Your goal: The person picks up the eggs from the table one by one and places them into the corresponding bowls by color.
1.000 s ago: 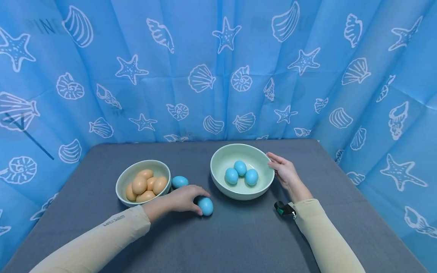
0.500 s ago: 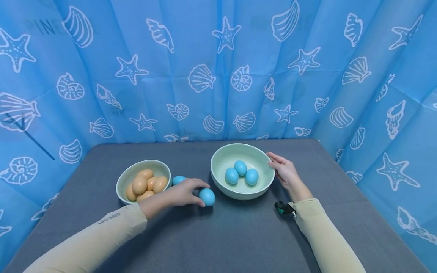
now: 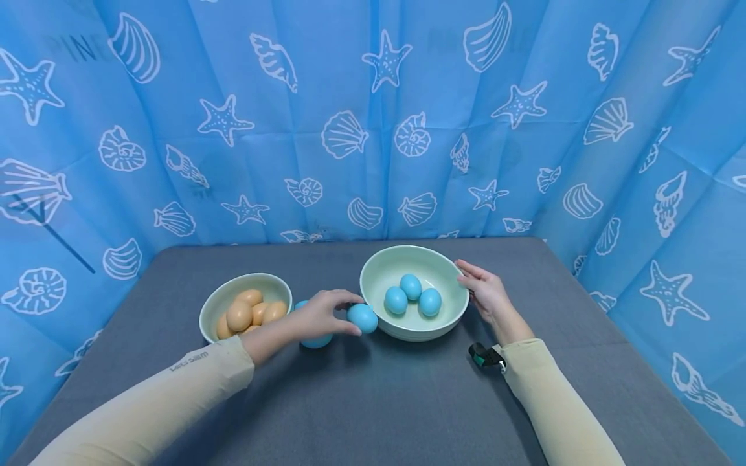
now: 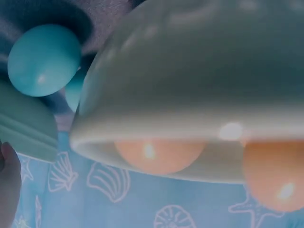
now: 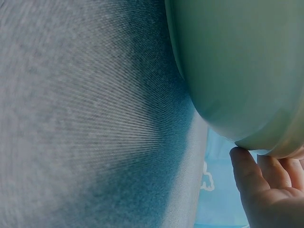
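My left hand (image 3: 329, 314) pinches a blue egg (image 3: 362, 319) between thumb and fingers, right at the left side of the larger green bowl (image 3: 412, 334). In the left wrist view, part of that hand (image 4: 8, 185) shows at the left edge. Several blue eggs (image 3: 430, 302) lie inside the larger bowl. My right hand (image 3: 488, 296) holds this bowl by its right rim; in the right wrist view, its fingers (image 5: 247, 173) touch the bowl's outer wall. Behind the left hand, a blue egg (image 3: 316, 341) lies on the table, and another, mostly hidden, sits beside the smaller bowl.
On the left stands the smaller green bowl (image 3: 210, 310), filled with several brown eggs (image 3: 239, 316). The left forearm passes in front of it. A grey cloth covers the table (image 3: 408, 401). A blue curtain (image 3: 350, 175) with shell prints hangs behind. A black strap (image 3: 485, 356) is on the right wrist.
My left hand has lifted the blue egg off the table and carried it up and right to the larger bowl. Another blue egg has come into view below that hand. The right hand stays put.
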`<state>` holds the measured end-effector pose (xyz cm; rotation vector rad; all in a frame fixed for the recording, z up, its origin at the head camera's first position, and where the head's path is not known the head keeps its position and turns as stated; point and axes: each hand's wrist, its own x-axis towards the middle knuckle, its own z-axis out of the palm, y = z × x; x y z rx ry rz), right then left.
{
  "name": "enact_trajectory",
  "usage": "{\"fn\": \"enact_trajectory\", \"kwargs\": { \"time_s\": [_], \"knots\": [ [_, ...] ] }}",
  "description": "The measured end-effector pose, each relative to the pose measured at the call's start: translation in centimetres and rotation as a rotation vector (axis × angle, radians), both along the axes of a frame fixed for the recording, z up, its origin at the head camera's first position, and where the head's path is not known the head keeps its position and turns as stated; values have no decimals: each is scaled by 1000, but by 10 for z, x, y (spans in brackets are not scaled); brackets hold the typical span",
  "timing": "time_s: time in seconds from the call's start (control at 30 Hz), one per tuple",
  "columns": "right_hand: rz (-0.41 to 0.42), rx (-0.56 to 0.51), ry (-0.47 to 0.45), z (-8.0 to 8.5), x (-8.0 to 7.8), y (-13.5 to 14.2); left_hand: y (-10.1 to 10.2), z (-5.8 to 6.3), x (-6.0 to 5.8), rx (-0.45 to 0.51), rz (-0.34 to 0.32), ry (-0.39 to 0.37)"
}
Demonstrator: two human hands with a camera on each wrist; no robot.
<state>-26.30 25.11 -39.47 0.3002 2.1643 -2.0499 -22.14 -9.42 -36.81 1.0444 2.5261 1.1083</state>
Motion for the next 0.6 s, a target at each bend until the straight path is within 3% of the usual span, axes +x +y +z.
{"fn": "enact_trajectory", "kwargs": {
  "time_s": [0.27,0.6],
  "knots": [
    [-16,-5,0,-1,-1,1,17,5,-8,21,96,-33],
    [7,6,23,-2,1,3,43,6,-22,25,116,-57]
  ]
}}
